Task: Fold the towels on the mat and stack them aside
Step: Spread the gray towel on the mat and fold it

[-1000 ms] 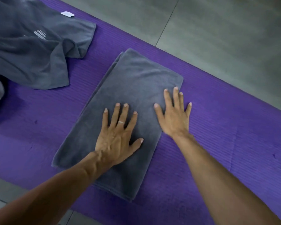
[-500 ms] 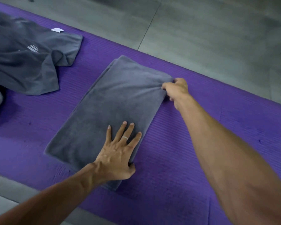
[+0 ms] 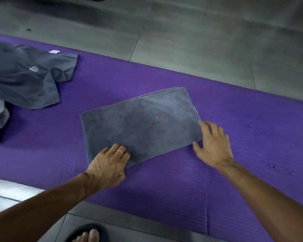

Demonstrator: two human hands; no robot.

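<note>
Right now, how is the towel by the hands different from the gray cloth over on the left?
The folded towel lies flat as a neat rectangle; the gray cloth on the left is spread out loose and wrinkled. The left hand and the right hand touch the folded towel; nothing touches the gray cloth. Both are gray and lie on the purple mat.

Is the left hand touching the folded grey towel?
Touching. The head view shows the left hand at the near corner of the folded grey towel, its fingers lying on top of the cloth with no gap.
</note>
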